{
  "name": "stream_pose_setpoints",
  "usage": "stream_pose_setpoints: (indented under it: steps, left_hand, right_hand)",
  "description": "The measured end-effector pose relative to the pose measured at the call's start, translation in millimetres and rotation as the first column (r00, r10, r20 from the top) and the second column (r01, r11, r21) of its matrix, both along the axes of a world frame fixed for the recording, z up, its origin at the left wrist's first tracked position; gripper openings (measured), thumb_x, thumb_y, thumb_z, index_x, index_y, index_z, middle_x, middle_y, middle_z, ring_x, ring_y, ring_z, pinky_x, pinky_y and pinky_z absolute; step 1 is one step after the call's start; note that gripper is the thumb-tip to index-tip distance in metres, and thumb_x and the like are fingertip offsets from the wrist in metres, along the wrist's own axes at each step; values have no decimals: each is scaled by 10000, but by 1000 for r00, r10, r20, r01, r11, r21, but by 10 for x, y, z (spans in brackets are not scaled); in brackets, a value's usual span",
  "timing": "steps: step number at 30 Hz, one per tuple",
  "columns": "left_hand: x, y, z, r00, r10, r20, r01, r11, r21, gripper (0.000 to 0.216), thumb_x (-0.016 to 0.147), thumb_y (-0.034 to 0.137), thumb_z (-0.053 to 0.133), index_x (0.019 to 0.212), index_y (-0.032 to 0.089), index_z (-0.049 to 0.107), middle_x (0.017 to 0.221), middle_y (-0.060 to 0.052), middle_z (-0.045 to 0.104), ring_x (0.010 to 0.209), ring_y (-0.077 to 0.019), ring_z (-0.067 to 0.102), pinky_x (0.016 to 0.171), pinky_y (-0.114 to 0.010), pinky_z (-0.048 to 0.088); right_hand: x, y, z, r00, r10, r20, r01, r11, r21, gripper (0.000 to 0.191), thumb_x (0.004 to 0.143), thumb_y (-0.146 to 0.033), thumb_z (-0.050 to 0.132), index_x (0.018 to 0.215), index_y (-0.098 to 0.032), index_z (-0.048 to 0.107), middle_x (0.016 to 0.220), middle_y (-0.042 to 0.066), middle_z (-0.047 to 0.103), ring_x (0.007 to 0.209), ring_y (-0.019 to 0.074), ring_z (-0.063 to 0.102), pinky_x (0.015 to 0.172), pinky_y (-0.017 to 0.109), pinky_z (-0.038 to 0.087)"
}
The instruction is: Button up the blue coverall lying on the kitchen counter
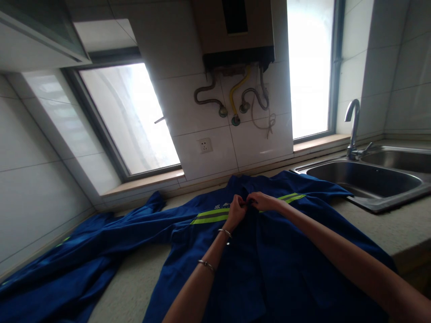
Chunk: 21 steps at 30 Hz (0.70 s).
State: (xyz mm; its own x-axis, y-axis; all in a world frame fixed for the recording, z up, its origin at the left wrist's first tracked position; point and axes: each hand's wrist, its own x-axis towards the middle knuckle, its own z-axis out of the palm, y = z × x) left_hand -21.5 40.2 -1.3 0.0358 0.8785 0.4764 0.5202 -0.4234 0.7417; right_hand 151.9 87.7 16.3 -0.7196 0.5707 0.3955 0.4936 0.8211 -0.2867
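The jacket [252,255] is pinched at its front by both hands [237,210] [265,201]; probably soft and light, best gripped between them

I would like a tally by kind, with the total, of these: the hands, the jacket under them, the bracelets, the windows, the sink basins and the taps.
Hands: 2 (left hand, right hand)
Blue jacket: 1
Bracelets: 2
Windows: 2
Sink basins: 2
Tap: 1
Total: 10
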Motion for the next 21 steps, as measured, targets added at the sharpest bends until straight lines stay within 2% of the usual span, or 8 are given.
stream_pose_setpoints:
  steps: [7, 11, 17, 21]
  left_hand:
    - [16, -57, 20, 1000, 21, -20, -21, 1000, 9, 251, 667, 89, 572, 777, 207, 379, 682, 46, 555, 640, -113, 528, 593, -218, 354]
    - [9, -57, 22, 999, -2, -43, 2, 1000, 15, 249, 667, 70, 561, 791, 205, 393, 693, 45, 574, 649, -113, 549, 600, -213, 365]
    - [-41, -42, 68, 987, -52, -151, 55, 998, 15, 187, 683, 95, 577, 851, 171, 547, 762, 6, 650, 723, -138, 605, 643, -226, 409]
    - [-74, -48, 133, 955, -75, -288, 73, 997, -17, 126, 713, 159, 597, 802, 157, 685, 816, -32, 702, 800, -174, 632, 719, -256, 429]
  right_hand:
    - [49, 5, 14, 999, 10, 38, -11, 1000, 20, 272, 738, -212, 594, 994, -157, 666, 845, 58, 656, 770, 175, 581, 682, 237, 403]
    - [43, 44, -15, 1000, 14, 24, -14, 1000, -3, 238, 734, -190, 589, 949, -167, 689, 823, 44, 657, 761, 168, 576, 680, 232, 397]
    - [38, 101, -100, 1000, -4, -14, 3, 998, -68, 263, 709, -175, 607, 958, -175, 692, 814, 26, 660, 731, 152, 572, 670, 224, 393]
    - [50, 100, -115, 1000, -3, -30, 1, 999, -46, 271, 709, -187, 605, 966, -174, 691, 840, 32, 662, 756, 158, 576, 688, 228, 398]
